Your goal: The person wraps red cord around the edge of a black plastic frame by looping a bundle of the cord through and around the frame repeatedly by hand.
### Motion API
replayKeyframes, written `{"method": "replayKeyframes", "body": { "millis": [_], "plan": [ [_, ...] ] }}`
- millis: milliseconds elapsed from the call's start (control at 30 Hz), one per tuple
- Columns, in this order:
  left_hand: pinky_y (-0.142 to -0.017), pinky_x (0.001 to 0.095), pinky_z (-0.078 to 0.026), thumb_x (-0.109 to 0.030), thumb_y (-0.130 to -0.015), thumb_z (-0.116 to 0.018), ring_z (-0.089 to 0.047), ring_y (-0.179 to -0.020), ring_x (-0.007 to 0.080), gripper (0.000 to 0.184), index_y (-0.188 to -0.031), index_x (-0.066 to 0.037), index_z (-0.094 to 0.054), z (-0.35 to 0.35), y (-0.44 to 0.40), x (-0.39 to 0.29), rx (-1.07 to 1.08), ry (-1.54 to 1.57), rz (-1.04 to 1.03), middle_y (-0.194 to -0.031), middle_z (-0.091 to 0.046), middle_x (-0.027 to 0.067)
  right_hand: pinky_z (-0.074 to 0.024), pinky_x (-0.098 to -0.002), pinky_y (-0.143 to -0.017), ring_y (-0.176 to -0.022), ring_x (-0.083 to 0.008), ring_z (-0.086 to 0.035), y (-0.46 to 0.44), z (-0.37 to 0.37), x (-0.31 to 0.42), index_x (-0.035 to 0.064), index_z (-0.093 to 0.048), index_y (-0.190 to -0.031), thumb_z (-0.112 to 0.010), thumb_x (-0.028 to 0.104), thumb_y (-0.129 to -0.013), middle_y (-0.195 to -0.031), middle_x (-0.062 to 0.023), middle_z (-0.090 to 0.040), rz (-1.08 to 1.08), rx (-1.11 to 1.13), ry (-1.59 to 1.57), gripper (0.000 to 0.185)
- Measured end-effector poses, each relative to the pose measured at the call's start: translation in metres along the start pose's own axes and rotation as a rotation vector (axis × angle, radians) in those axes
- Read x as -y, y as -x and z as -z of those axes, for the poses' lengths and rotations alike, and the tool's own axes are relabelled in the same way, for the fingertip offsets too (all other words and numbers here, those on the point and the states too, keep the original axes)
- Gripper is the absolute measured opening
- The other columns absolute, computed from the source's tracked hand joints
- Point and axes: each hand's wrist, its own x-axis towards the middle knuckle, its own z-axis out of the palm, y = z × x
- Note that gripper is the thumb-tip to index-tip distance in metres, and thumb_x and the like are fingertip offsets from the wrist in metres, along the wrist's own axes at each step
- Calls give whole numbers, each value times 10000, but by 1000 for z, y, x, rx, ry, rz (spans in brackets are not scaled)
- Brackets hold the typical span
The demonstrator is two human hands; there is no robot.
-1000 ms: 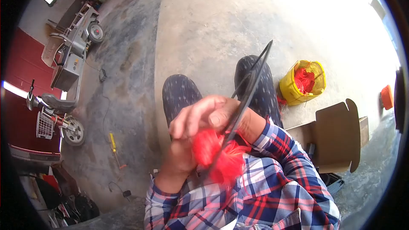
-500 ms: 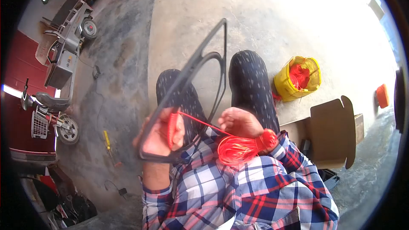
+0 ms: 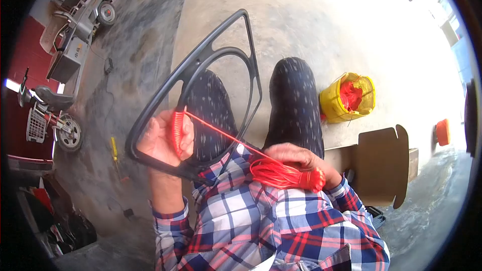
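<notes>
A black plastic frame [image 3: 169,91], roughly triangular with a ring inside it, is held tilted over my lap. My left hand [image 3: 163,138] is closed around its near left part, where tight coils of red cord [image 3: 176,131] are wound on the ring. From the top of these coils a taut strand [image 3: 216,129] runs down to the right, to a bundle of red cord [image 3: 281,174]. My right hand [image 3: 296,156] is closed over that bundle, back of the hand up; its fingertips are partly hidden. The bundle's gathered end rests by the right wrist.
Right of my knees stands a yellow bucket [image 3: 334,101] with red material inside. Nearer is an open cardboard box [image 3: 382,166]. An orange object [image 3: 442,132] lies farther right. On the left floor are a yellow-handled tool [image 3: 114,149], a scooter [image 3: 50,120] and a cart [image 3: 75,52].
The frame and my left hand have moved left, and the frame faces the camera more. My right hand has turned palm-down over the cord bundle. The strand between the hands is longer.
</notes>
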Motion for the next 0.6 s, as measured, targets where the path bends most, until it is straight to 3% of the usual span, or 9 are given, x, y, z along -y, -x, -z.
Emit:
{"method": "replayKeyframes", "body": {
  "millis": [33,67,167,300,333,367,467,600],
  "plan": [
    [-435,262,-406,-449,-994,-445,-498,-636,178,548,-1285,1,-556,0,0,0,-11,9,1,-889,-539,148,-368,-390,-1079,-1274,-288,-477,3,1,5,42,-581,-1314,-765,192,-796,-1332,-159,-507,-79,78,-253,570],
    [-438,264,-407,-447,-993,-447,-501,-640,181,548,-1279,6,-561,1,-1,1,-10,24,-2,-893,-543,155,-294,-400,-1129,-1316,-306,-421,7,3,2,47,-633,-1259,-818,352,-716,-1430,-171,-419,-186,75,-443,650],
    [-437,267,-393,-454,-984,-462,-511,-650,185,536,-1275,-19,-575,3,-2,2,-3,44,9,-916,-556,159,-278,-401,-1133,-1345,-302,-384,2,8,0,66,-636,-1265,-819,352,-713,-1426,-171,-424,-184,124,-545,648],
    [-438,259,-379,-468,-977,-471,-511,-652,184,539,-1285,-38,-572,3,-5,1,43,36,24,-914,-555,149,-270,-407,-1129,-1339,-297,-388,-9,11,-3,50,-649,-1054,-762,245,-793,-1328,-178,-523,-60,86,-316,344],
    [-438,258,-376,-470,-975,-474,-511,-652,184,541,-1288,-39,-570,2,-5,3,40,48,26,-915,-554,147,-341,-391,-1079,-1234,-270,-495,-9,2,1,45,-599,-985,-721,162,-824,-1241,-162,-582,-126,-40,-455,234],
    [-437,256,-373,-473,-974,-476,-511,-653,184,544,-1292,-41,-569,1,-4,5,37,61,32,-915,-554,144,-430,-353,-982,-1083,-222,-587,-6,1,4,22,-595,-1015,-691,111,-847,-1176,-131,-615,-246,-175,-479,213],
    [-442,256,-380,-502,-945,-520,-525,-664,187,568,-1277,-44,-574,-5,-5,14,-53,38,48,-941,-563,144,-492,-286,-863,-941,-145,-629,-34,2,18,-3,-591,-1079,-641,127,-917,-1084,-72,-652,6,-176,-209,213],
    [-474,274,-434,-507,-929,-522,-568,-691,201,582,-1226,-12,-591,-23,-9,20,-129,57,67,-963,-605,152,-501,-251,-818,-908,-115,-642,-71,-30,69,-33,-589,-1190,-530,90,-969,-1067,-63,-666,-263,-205,-617,260]
  ]
}}
